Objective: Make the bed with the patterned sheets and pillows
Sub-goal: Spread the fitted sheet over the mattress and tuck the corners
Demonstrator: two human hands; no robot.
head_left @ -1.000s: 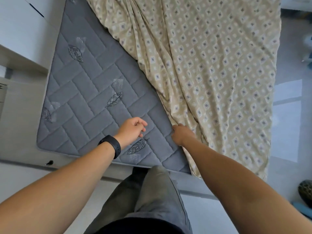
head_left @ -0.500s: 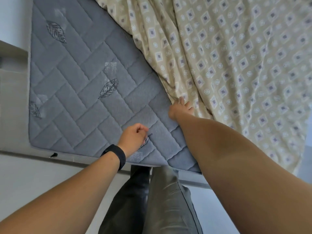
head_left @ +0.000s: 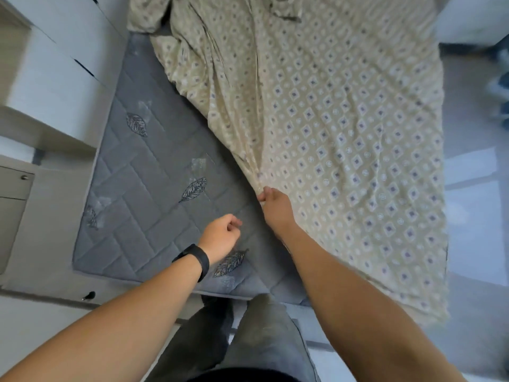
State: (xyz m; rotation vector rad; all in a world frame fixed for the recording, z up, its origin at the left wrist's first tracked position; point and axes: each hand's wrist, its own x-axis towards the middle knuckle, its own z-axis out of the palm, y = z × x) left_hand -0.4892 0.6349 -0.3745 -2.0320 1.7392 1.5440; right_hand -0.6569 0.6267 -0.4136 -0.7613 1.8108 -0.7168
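Observation:
A cream sheet (head_left: 344, 128) with a blue diamond pattern lies crumpled across the right half of the grey quilted mattress (head_left: 143, 194), hanging over its right side. My right hand (head_left: 275, 205) pinches the sheet's left edge where the folds gather. My left hand (head_left: 221, 237), with a black band on the wrist, hovers loosely curled over the bare mattress and holds nothing. No pillows are in view.
White cabinets (head_left: 55, 78) and a drawer unit (head_left: 13, 188) stand along the mattress's left side. My legs (head_left: 248, 340) are at the foot edge. Pale floor (head_left: 473, 216) runs along the right, with dark items (head_left: 501, 86) at the far right.
My right hand has slid further up the sheet's edge and taken a pinch of the gathered fabric. My left hand stays curled above the mattress. The view has pulled back.

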